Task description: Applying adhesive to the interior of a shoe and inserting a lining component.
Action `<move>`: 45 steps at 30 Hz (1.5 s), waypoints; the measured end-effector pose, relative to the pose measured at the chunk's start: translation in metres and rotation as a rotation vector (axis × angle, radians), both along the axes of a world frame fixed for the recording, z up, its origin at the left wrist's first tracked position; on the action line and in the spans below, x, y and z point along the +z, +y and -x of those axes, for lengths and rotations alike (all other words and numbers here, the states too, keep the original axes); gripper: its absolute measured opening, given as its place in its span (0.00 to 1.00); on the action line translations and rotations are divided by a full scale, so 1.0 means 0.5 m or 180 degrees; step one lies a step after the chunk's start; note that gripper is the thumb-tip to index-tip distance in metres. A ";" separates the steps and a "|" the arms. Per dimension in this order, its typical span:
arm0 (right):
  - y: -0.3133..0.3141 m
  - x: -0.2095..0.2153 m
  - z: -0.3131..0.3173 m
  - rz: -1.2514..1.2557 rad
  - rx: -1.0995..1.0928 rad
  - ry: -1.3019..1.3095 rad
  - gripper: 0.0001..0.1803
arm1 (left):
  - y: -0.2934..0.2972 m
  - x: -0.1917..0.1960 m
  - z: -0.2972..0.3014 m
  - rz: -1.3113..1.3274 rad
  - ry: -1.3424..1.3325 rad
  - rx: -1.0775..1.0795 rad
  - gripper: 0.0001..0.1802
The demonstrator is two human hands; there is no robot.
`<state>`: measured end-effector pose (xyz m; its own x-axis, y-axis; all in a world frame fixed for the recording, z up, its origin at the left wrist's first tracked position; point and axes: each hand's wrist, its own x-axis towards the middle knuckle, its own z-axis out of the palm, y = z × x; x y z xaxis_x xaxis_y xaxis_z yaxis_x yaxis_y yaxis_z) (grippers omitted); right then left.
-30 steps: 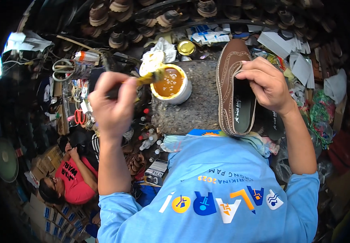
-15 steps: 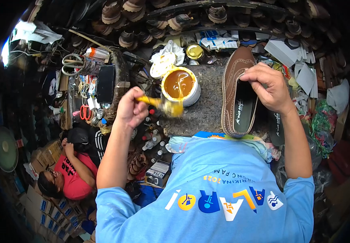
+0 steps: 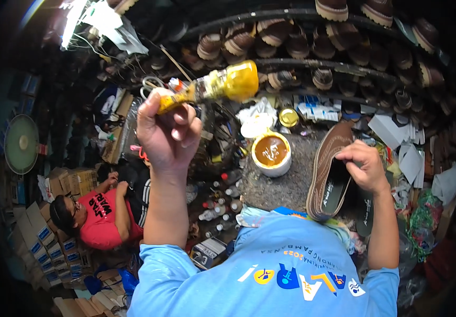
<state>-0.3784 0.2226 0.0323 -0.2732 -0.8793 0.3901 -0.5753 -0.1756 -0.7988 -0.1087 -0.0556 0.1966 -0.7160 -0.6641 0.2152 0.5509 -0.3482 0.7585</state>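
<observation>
Our left hand [image 3: 168,132], raised in the upper left of the frame, curls its fingers [image 3: 181,122] tightly around the handle of a glue-coated brush [image 3: 212,86], whose yellow, glue-laden head points right, high above the work surface. Our right hand [image 3: 364,166], at centre right, pinches the edge of a brown shoe [image 3: 329,169] between thumb and bent fingers, holding it tilted on its side so that the dark insole faces us. Between the two hands, just left of the shoe, stands an open white tub of amber glue [image 3: 271,152] on a grey worktop [image 3: 286,185]; a small round gold lid [image 3: 288,117] lies just above it beside crumpled white paper. Small bottles [image 3: 218,208] cluster at the worktop's lower left edge. Rows of shoes [image 3: 291,37] line the dark curved shelves across the top of the frame. At lower left, well apart from our hands, a person in a red shirt [image 3: 97,216] sits among stacked cardboard boxes [image 3: 43,232], with a round fan [image 3: 22,143] at the far left.
</observation>
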 end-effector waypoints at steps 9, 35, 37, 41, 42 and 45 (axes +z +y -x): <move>-0.018 -0.016 0.031 0.0084 0.0275 -0.0276 0.16 | 0.064 -0.012 0.004 0.0558 -0.0578 0.0232 0.16; -0.024 -0.025 0.066 -0.0416 0.0893 -0.0774 0.18 | 0.291 -0.216 0.176 0.3907 -0.2045 -0.0636 0.04; -0.028 -0.027 0.065 -0.0340 0.0887 -0.0755 0.17 | 0.283 -0.218 0.177 0.3880 -0.2089 -0.0710 0.04; -0.029 -0.029 0.063 -0.0385 0.0866 -0.0777 0.17 | 0.276 -0.224 0.185 0.3871 -0.2118 -0.0568 0.05; -0.027 -0.029 0.062 -0.0395 0.0845 -0.0792 0.16 | 0.276 -0.224 0.184 0.3866 -0.2111 -0.0571 0.05; -0.029 -0.026 0.058 -0.0388 0.0827 -0.0826 0.16 | 0.275 -0.224 0.181 0.3741 -0.2128 -0.0821 0.05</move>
<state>-0.4072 0.2080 0.0194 -0.1110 -0.9679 0.2256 -0.3001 -0.1837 -0.9360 -0.1995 0.0821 0.0845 -0.9785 -0.1664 0.1216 -0.0135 0.6406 0.7678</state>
